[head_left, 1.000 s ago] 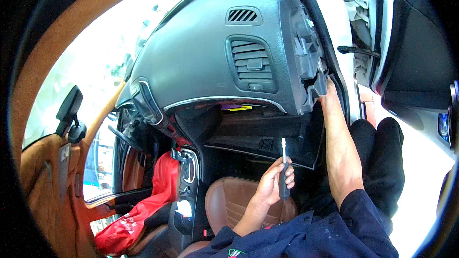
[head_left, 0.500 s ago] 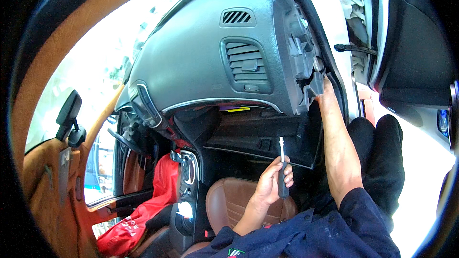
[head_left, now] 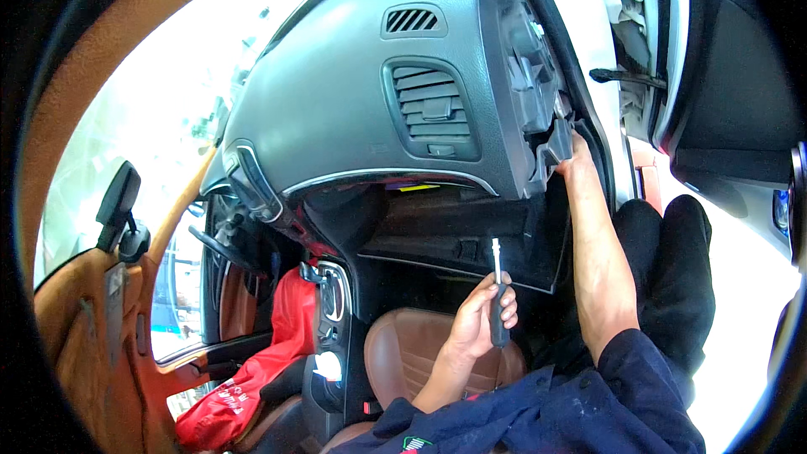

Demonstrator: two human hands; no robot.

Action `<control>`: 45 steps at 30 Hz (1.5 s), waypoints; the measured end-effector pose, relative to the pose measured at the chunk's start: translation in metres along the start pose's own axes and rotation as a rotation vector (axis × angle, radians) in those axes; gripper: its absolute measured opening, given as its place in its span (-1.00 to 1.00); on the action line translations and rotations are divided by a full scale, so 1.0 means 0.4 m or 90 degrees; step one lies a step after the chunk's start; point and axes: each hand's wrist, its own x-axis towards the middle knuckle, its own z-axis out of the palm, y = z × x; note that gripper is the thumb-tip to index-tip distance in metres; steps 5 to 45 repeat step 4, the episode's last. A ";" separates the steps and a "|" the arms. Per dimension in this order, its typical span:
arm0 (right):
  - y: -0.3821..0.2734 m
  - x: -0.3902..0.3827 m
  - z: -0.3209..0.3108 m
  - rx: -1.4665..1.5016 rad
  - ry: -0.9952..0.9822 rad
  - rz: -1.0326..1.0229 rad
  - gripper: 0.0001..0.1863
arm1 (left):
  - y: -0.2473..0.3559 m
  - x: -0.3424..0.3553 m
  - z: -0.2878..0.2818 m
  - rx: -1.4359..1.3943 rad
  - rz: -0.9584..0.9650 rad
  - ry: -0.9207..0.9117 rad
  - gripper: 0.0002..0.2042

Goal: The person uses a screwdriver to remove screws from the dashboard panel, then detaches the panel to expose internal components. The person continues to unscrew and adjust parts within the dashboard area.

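My left hand is closed round the black handle of a screwdriver. Its bare metal shaft points up and away from me, with a slightly thicker tip, and touches nothing. My right arm stretches forward to the exposed right end of the dashboard. There my right hand is behind a grey plastic bracket beside the door frame. The bracket hides its fingers, and I cannot see what they touch. Below the dashboard, the black glovebox compartment hangs beyond the screwdriver's tip.
A brown leather seat lies under my left forearm. The centre console with its gear lever is further left, beside a red cover. The open car door stands at the right. A rear-view mirror is at the far left.
The view has shifted very slightly. My left hand still holds the screwdriver upright, and my right hand stays at the dashboard's end.
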 end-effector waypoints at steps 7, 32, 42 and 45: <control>-0.007 -0.015 0.017 0.030 0.033 0.016 -0.68 | 0.026 -0.012 -0.017 -0.005 -0.026 -0.019 -0.77; -0.007 -0.015 0.017 0.030 0.033 0.016 -0.68 | 0.026 -0.012 -0.017 -0.005 -0.026 -0.019 -0.77; -0.007 -0.015 0.017 0.030 0.033 0.016 -0.68 | 0.026 -0.012 -0.017 -0.005 -0.026 -0.019 -0.77; -0.007 -0.015 0.017 0.030 0.033 0.016 -0.68 | 0.026 -0.012 -0.017 -0.005 -0.026 -0.019 -0.77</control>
